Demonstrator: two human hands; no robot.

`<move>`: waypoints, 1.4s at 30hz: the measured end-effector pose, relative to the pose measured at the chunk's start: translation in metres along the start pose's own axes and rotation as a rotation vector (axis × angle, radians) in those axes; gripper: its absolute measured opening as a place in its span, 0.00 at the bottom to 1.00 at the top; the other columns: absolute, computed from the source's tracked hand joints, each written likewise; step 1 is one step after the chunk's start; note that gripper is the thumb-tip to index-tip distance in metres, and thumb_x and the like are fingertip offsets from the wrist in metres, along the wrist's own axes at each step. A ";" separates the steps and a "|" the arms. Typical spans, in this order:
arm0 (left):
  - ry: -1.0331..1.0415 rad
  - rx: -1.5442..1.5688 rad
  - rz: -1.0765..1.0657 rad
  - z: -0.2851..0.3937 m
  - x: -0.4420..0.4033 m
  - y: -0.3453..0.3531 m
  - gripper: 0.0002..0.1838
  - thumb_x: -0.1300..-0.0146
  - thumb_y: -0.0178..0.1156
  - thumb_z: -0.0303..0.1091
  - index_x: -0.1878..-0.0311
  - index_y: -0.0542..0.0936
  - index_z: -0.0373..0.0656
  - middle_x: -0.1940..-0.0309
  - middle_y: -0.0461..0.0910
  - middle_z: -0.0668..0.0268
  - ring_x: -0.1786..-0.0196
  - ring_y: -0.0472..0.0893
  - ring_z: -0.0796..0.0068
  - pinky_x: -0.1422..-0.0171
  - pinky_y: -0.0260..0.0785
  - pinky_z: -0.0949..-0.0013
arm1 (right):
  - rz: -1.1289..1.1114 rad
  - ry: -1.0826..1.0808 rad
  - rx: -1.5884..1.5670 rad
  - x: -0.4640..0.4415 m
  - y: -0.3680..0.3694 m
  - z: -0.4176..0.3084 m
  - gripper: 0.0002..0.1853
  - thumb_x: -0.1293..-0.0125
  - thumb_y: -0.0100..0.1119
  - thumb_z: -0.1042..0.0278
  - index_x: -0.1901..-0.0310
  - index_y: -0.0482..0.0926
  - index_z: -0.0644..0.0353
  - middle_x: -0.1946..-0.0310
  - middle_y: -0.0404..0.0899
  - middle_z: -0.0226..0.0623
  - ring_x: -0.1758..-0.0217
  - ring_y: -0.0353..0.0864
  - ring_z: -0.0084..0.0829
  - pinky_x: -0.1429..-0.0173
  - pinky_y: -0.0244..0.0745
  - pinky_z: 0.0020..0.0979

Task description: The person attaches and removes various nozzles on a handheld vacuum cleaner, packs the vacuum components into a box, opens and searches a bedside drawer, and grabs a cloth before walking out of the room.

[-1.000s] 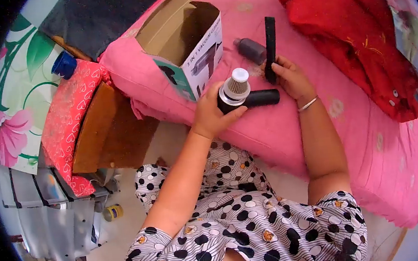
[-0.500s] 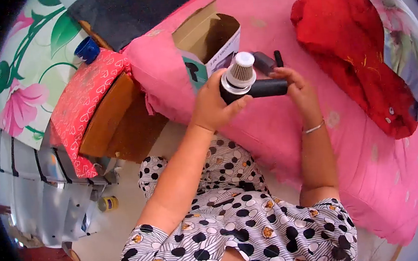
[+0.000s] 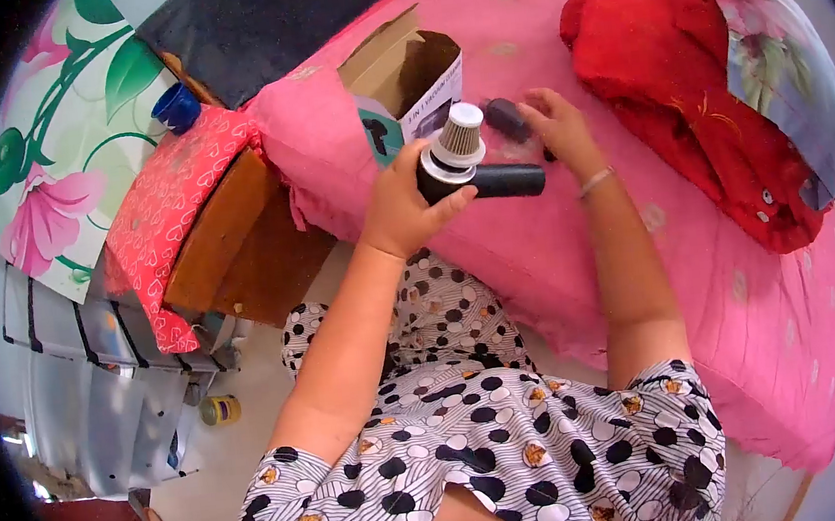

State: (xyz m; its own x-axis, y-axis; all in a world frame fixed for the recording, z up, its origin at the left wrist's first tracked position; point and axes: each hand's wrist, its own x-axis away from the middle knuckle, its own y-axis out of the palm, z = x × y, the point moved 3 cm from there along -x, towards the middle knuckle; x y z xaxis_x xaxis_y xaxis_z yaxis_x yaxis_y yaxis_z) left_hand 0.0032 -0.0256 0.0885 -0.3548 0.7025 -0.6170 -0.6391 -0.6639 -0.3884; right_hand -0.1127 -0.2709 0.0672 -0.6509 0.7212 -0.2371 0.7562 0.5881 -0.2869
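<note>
My left hand (image 3: 407, 201) is wrapped round a black handheld vacuum body (image 3: 508, 180), whose pleated filter with a white cap (image 3: 464, 135) points up. My right hand (image 3: 562, 131) is over the pink bedding (image 3: 578, 255), fingers apart and nothing between them. Just left of its fingertips lies a dark translucent cup (image 3: 506, 119). A small black piece shows partly beneath the right hand. Behind the vacuum body stands an open cardboard box (image 3: 435, 108) with vacuum cleaner print on its side.
Red cloth (image 3: 682, 84) lies on the bed at the right, beside a flowered cloth (image 3: 780, 55). To the left are a heart-patterned red cushion (image 3: 176, 203), a blue cup (image 3: 177, 108) and a wooden piece of furniture (image 3: 245, 242). A yellow jar (image 3: 220, 410) stands on the floor.
My right hand has let go of the black flat attachment, which now lies mostly hidden on the bed, and has moved beside the dark cup. My left hand still holds the vacuum body.
</note>
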 end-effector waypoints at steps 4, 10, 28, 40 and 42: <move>0.028 -0.028 -0.050 0.002 0.005 0.004 0.37 0.52 0.73 0.50 0.43 0.70 0.41 0.57 0.81 0.53 0.52 0.81 0.56 0.47 0.72 0.61 | -0.028 -0.124 0.740 -0.025 0.022 0.004 0.30 0.43 0.64 0.58 0.40 0.71 0.60 0.52 0.80 0.53 0.49 0.80 0.50 0.45 0.74 0.43; -0.047 0.066 -0.067 0.008 0.007 -0.007 0.37 0.52 0.73 0.50 0.44 0.71 0.40 0.57 0.81 0.54 0.52 0.82 0.58 0.48 0.72 0.62 | -0.101 -0.064 0.831 -0.027 0.028 0.015 0.35 0.46 0.66 0.57 0.36 0.68 0.57 0.52 0.80 0.52 0.50 0.81 0.50 0.46 0.75 0.44; -0.125 -0.070 -0.080 0.015 0.002 -0.002 0.33 0.56 0.75 0.48 0.49 0.74 0.42 0.60 0.82 0.53 0.56 0.82 0.52 0.54 0.74 0.59 | -0.019 -0.473 -0.425 0.088 0.050 -0.129 0.41 0.47 0.66 0.79 0.33 0.55 0.56 0.45 0.67 0.42 0.45 0.75 0.32 0.41 0.73 0.33; -0.030 -0.138 0.023 0.010 -0.001 0.000 0.34 0.58 0.75 0.48 0.50 0.74 0.40 0.60 0.81 0.49 0.58 0.81 0.47 0.57 0.75 0.56 | 0.141 -0.445 -0.402 0.094 0.061 -0.112 0.39 0.50 0.70 0.79 0.39 0.57 0.58 0.49 0.68 0.40 0.48 0.74 0.30 0.44 0.74 0.31; -0.035 -0.133 0.032 0.009 0.001 0.001 0.34 0.58 0.75 0.48 0.50 0.74 0.40 0.60 0.81 0.49 0.58 0.81 0.47 0.57 0.75 0.56 | 0.152 -0.428 -0.395 0.095 0.060 -0.110 0.39 0.50 0.71 0.78 0.39 0.57 0.58 0.50 0.68 0.39 0.48 0.74 0.30 0.44 0.74 0.31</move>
State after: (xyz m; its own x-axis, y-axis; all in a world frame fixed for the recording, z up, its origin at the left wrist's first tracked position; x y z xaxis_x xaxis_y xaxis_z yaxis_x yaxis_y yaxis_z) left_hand -0.0038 -0.0237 0.0939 -0.3985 0.6872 -0.6074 -0.5321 -0.7126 -0.4573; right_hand -0.1215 -0.1268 0.1294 -0.4408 0.6443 -0.6249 0.7574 0.6406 0.1262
